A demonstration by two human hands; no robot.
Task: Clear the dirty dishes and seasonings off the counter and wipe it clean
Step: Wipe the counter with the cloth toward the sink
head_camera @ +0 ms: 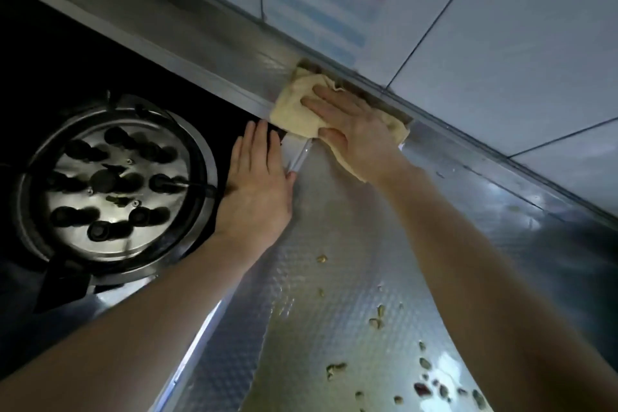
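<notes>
At frame centre, the right hand presses flat and open on a yellow cloth, the left hand lies flat, empty, on the stove edge; no writing legible.

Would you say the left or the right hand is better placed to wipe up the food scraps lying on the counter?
Probably the right hand: it presses the cloth flat on the counter, up from the scraps. The left hand rests empty on the stove edge.

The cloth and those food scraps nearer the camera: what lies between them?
In the head view, only bare embossed metal counter lies between the cloth under the right hand and the food scraps.
</notes>
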